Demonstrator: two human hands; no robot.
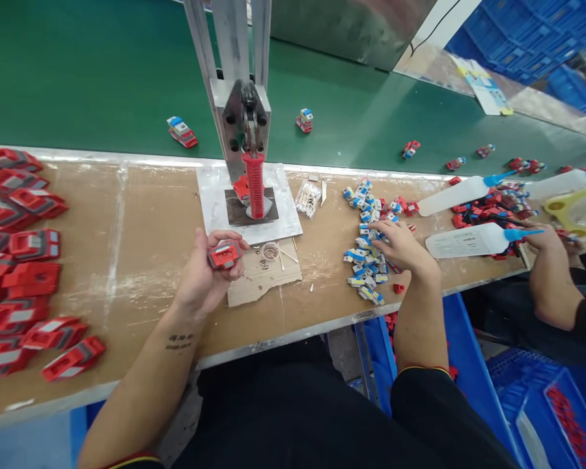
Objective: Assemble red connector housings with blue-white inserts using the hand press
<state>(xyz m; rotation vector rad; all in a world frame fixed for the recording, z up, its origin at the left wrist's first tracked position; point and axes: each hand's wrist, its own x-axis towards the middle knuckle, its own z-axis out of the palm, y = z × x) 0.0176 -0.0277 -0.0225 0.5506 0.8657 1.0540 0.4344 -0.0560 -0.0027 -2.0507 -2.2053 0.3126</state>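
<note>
In my left hand [202, 277] a red and grey plastic toy body [225, 255] lies across the fingers, with a recess showing on its upper side. My right hand [401, 246] reaches over a pile of small white and blue toy parts [364, 254], its fingers extended and the fingertips among the parts. Between the hands stands a press with a red handle [256, 185], and another red piece [241, 189] sits partly hidden behind that handle.
Many red toy bodies [32, 244] cover the left of the bench. White squeeze bottles [463, 241] lie at right, beside a co-worker's hand [544, 241]. Cotton swabs [308, 198] and cardboard [254, 286] lie near the press. Assembled toys [181, 132] rest on the green belt [102, 78].
</note>
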